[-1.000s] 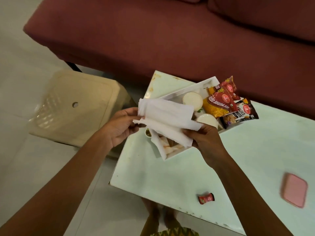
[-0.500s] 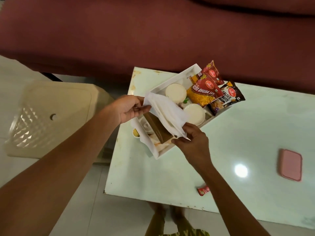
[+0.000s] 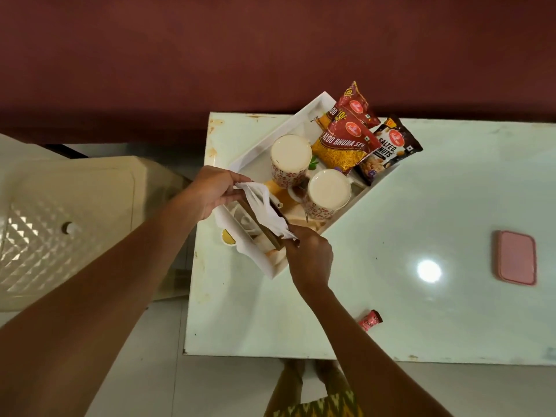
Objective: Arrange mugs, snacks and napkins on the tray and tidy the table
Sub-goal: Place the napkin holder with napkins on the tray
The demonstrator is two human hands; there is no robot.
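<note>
A white tray (image 3: 272, 136) lies at an angle on the table's far left corner. Two white mugs with red flowers, one (image 3: 290, 159) behind the other (image 3: 326, 194), stand in it. Beside them lean snack packets: a red-and-yellow Aloo Bhujia packet (image 3: 343, 147) and a dark salted-nuts packet (image 3: 388, 149). My left hand (image 3: 210, 191) and my right hand (image 3: 310, 257) each pinch an end of a white napkin (image 3: 264, 210), stretched low over a brown wooden holder (image 3: 264, 228) at the tray's near end. More white paper hangs over the tray's near-left rim.
The pale green glass table (image 3: 421, 206) carries a pink flat lid (image 3: 516, 257) at the right and a small red wrapper (image 3: 370, 320) near the front edge. A maroon sofa (image 3: 270, 49) runs behind. A cream plastic stool (image 3: 69, 224) stands left of the table.
Both hands have lowered the napkin from above the tray down onto the brown holder, and it is folded narrower. The camera has moved closer over the table.
</note>
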